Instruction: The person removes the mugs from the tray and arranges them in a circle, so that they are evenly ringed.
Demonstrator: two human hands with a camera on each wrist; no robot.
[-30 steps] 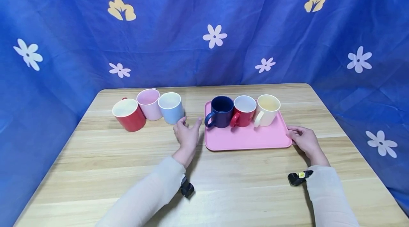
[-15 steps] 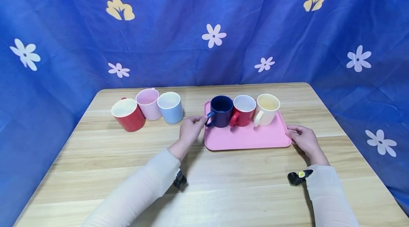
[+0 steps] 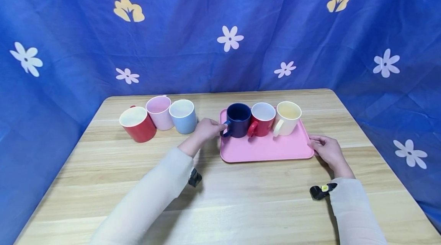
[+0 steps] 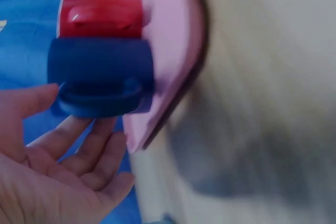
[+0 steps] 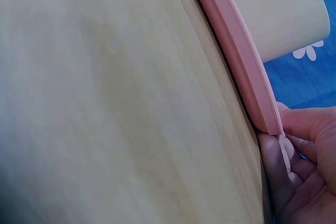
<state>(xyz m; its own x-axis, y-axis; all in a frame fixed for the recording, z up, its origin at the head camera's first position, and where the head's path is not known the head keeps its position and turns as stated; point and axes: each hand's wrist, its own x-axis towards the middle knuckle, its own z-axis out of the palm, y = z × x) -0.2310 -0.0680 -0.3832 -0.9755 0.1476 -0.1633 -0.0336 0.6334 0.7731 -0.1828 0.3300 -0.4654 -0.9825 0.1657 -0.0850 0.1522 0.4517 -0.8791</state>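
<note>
In the head view, a pink tray (image 3: 265, 150) carries a navy blue mug (image 3: 238, 119), a red mug (image 3: 262, 119) with a white inside and a cream mug (image 3: 288, 118), side by side along its back. My left hand (image 3: 208, 128) is at the navy mug's handle. In the left wrist view its thumb tip is right at the upper end of the handle (image 4: 100, 100), while the other fingers (image 4: 100, 150) lie loosely bent below, apart from the thumb. At the tray's right edge my right hand (image 3: 326, 151) pinches the rim, thumb above and fingers beneath.
On the left of the wooden table (image 3: 241, 206) stand a larger red mug (image 3: 140, 126), a pink mug (image 3: 161, 113) and a light blue mug (image 3: 184, 118), close together. The light blue mug is just beyond my left wrist. A blue curtain (image 3: 193, 26) hangs behind the table.
My left hand has moved right, from beside the light blue mug to the navy mug's handle. My right hand has stayed at the tray's edge, and the mugs stand where they were.
</note>
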